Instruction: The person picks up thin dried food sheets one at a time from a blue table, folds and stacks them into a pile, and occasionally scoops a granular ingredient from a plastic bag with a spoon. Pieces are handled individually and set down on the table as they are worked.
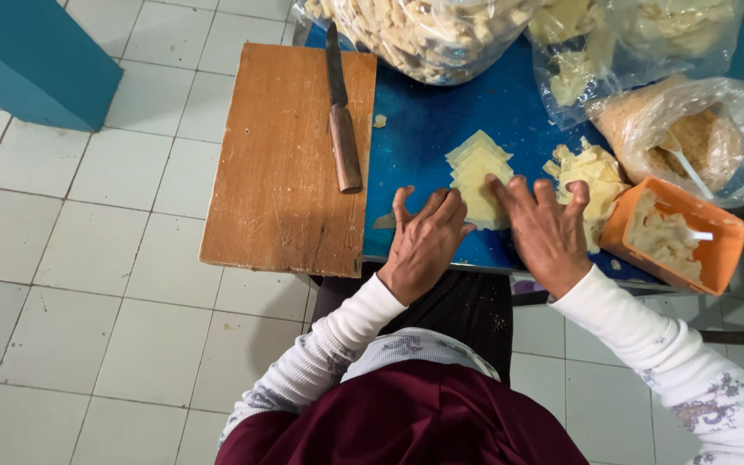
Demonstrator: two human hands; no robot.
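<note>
A short row of pale yellow dough squares [478, 168] lies on the blue table [428, 120]. My left hand [424, 243] and my right hand [546, 231] rest flat at the table's near edge, fingers spread. Their fingertips touch the nearest square from either side. Neither hand grips anything. A loose heap of the same squares [592, 176] lies just right of my right hand.
A wooden cutting board [290, 159] with a wooden-handled knife [342, 129] lies to the left. An orange tub [678, 237] of filling with a white spoon stands at right. Clear plastic bags [691, 129] of crumbs and fried pieces [424, 34] crowd the far side. White tiled floor lies below.
</note>
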